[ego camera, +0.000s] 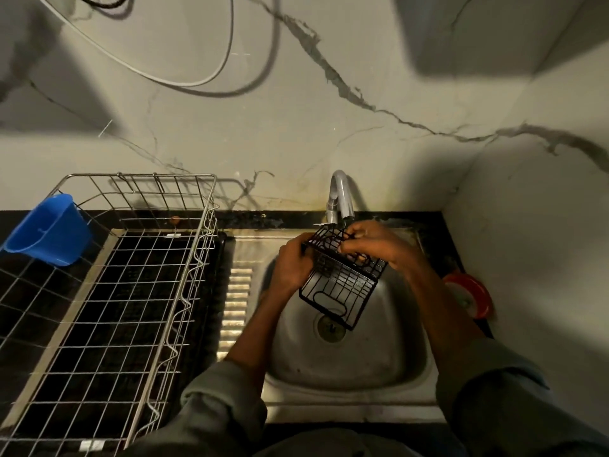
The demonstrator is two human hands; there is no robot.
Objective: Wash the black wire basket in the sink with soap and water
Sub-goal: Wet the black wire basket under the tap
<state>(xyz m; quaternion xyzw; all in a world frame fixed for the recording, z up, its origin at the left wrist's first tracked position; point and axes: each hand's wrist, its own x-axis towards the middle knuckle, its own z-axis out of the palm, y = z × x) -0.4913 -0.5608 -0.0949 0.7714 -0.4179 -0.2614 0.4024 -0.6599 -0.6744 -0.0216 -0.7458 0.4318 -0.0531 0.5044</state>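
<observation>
From the head camera, the black wire basket (pixel 341 278) is held above the steel sink (pixel 349 357), just under the spout of the grey tap (pixel 341 196). It is tilted, its long axis running from the far end near the tap down toward the person, the near end with the oval handle loop hanging over the drain (pixel 331 328).

The left hand (pixel 291 263) grips the basket's left edge, fingers curled round the wires. The right hand (pixel 372 245) lies over the upper far part, fingertips bent into the mesh; whether it holds a sponge I cannot tell.

On the dark desk (pixel 19 324) to the left stands a large silver wire drying rack (pixel 108 291), with a blue plastic cup (pixel 49 230) hooked on its far-left rim. A red-rimmed round thing (pixel 476 295) sits right of the sink.
</observation>
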